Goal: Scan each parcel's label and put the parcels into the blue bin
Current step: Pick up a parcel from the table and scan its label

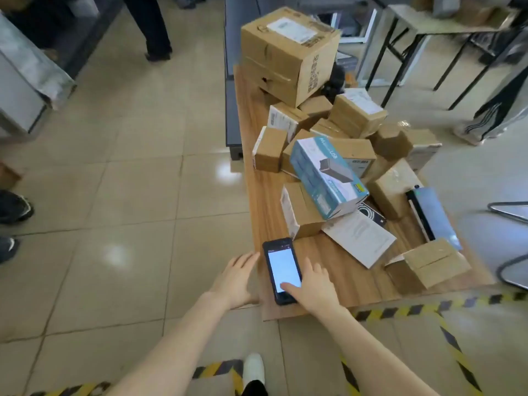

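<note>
A black handheld scanner (281, 270) with a lit screen lies near the front left corner of the wooden table (351, 281). My right hand (313, 284) rests over its lower right side, thumb on the screen. My left hand (235, 277) hovers open just left of the scanner, at the table's edge. Behind the scanner several cardboard parcels are piled, among them a small brown box (300, 210), a teal and white retail box (325, 175) and a large carton (288, 50) at the far end. No blue bin is in view.
A white flat envelope (360, 238) and a brown box (431, 262) lie at the front right. Yellow-black tape (445, 324) marks the floor. People's legs stand at the far left and top left. A folding table (445, 24) and a chair frame (511, 212) are on the right.
</note>
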`<state>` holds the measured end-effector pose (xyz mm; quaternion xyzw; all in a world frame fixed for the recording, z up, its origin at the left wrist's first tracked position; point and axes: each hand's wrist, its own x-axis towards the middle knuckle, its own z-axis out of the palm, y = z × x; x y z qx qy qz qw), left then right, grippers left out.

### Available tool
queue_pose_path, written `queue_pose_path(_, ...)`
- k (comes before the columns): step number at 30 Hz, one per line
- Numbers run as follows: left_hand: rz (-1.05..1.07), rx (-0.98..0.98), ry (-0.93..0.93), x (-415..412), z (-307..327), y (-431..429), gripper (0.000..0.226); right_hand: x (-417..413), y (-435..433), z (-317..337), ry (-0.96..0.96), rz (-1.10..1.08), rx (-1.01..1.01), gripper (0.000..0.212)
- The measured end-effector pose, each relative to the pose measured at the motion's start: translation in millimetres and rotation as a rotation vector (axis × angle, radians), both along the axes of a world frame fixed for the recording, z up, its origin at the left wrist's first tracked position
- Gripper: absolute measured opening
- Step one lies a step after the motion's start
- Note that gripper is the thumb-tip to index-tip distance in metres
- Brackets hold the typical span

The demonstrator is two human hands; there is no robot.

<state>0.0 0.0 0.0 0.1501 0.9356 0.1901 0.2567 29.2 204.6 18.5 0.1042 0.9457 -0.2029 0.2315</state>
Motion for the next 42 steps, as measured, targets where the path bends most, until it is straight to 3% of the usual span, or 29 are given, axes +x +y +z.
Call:
queue_pose_path(10,-0.108,-0.05,0.081,-32.2,-30.0,-12.0,0.118,-21.8,-45.7,-36.5,-0.002,-0.21,0.11,0.112)
queue_pose_path(20,-0.172,-0.079,-0.02,-28.7,-31.3,-15.1,0.114,1.1,-35.4,-39.3,-0.042,-0.252,0.156,0.092)
queue_pose_path(27,-0.112,-0.022,-0.001,-43.1,-14.1,-14.2,0.108,27.1,-3.3,-33.0,-0.129,-0.192,0.155,0.108)
queue_pose_path(33,-0.015,0.083,0.036,-61.7,9.0,11.7,0.107,32.9,28.2,-17.8,-0.211,-0.292,0.062,0.112)
queue_pose_path(42,0.244,0.351,0.125,-108.9,56.1,90.2,0.094,13.1,104.2,39.3,0.059,-0.425,-0.029,0.109)
